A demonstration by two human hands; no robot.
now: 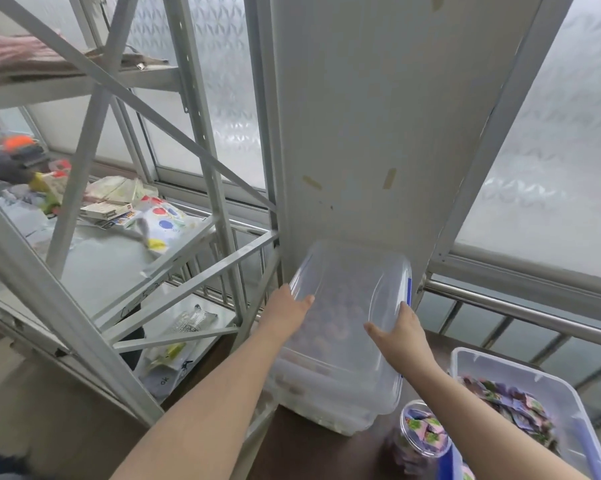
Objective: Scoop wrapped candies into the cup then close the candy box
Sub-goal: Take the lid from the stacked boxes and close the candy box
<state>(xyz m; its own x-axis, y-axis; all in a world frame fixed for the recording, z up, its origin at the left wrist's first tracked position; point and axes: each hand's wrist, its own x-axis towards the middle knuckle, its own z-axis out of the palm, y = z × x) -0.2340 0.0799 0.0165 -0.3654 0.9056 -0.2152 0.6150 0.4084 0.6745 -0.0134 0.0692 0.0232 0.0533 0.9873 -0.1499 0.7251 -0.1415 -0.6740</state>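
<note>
Two hands on clear lid (347, 292), tilted over candy box (330, 382) at centre. Left hand (287, 308) grips lid's 9 o'clock edge; right hand (404, 327) grips 3 o'clock edge. Cup (422, 434) of wrapped candies at 5 o'clock; open bin (534, 379) beside.

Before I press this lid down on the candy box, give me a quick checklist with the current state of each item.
1. Both hands on the lid: ok. The left hand holds its left edge, the right hand its right edge.
2. Lid level over the box: not ok. It is tilted, far edge raised against the wall.
3. Lid seated on the box: not ok, not yet pressed down.
4. Cup filled: ok, wrapped candies show up to its rim.
5. Cup clear of the box: ok, it stands apart at the box's near right.
6. Candies poking above the box rim: cannot tell, the cloudy lid hides them.
</note>
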